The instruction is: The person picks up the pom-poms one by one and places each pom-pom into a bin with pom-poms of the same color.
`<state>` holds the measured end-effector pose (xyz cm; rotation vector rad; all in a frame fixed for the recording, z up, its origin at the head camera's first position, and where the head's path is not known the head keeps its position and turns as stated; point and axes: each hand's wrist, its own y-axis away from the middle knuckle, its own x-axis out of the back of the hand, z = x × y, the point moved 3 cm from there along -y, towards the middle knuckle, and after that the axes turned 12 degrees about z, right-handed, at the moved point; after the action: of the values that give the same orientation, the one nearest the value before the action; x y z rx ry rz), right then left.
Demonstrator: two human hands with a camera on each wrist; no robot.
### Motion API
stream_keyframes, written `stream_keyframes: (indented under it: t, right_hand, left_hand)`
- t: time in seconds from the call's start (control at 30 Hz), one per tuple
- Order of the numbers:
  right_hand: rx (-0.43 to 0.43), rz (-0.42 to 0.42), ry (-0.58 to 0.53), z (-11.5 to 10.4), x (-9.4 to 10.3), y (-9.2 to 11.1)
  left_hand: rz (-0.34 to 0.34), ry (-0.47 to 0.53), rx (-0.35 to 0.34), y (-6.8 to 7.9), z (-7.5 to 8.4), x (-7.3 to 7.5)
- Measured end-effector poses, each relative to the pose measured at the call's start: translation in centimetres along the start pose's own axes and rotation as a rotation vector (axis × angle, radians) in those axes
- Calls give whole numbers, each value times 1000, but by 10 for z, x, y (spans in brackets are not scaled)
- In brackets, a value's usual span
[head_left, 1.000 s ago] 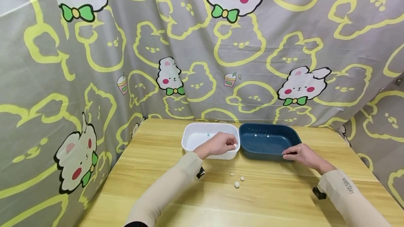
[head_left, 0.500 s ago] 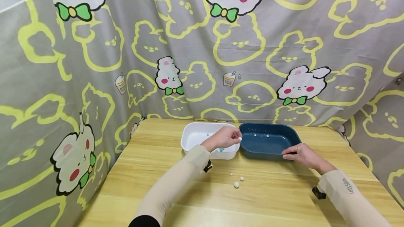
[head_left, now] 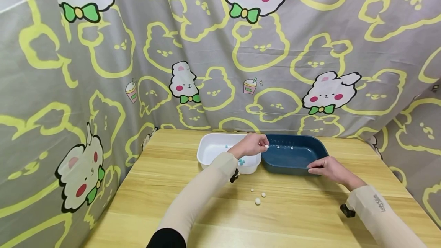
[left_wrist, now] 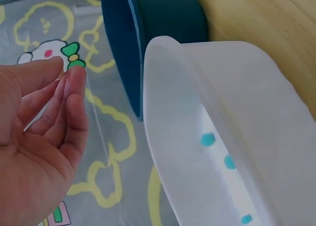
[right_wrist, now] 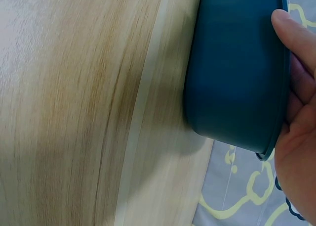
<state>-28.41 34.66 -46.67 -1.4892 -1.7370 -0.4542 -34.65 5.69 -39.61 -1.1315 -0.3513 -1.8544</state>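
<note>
A small white ball [head_left: 267, 147] is pinched at the fingertips of my left hand [head_left: 251, 144], which is held over the inner rims where two basins meet. In the left wrist view the fingers hide that ball. My right hand [head_left: 330, 168] holds the front right rim of the dark blue basin [right_wrist: 237, 72], thumb on the outer wall. Two white balls, one of them here [head_left: 292, 148], lie inside that basin. The white basin [left_wrist: 237, 77] beside it contains several turquoise balls [left_wrist: 208, 139]; my left forearm partly covers it in the head view.
On the wooden table [head_left: 310, 213], in front of the basins, lie three white balls, the largest [head_left: 257, 201] closest to me. A grey patterned curtain [head_left: 213, 49] hangs behind the table and along its sides.
My left hand has moved right and slightly away from me with the white ball, from above the white basin to the dark blue basin's left edge. The right hand has stayed put.
</note>
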Motion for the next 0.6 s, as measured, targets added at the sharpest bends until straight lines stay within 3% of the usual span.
stream_keyframes:
  t: [0.6]
  right_hand:
    - [5,-10,-7,0,-1,-1]
  left_hand:
    - [8,-9,117,-16,-17,-20]
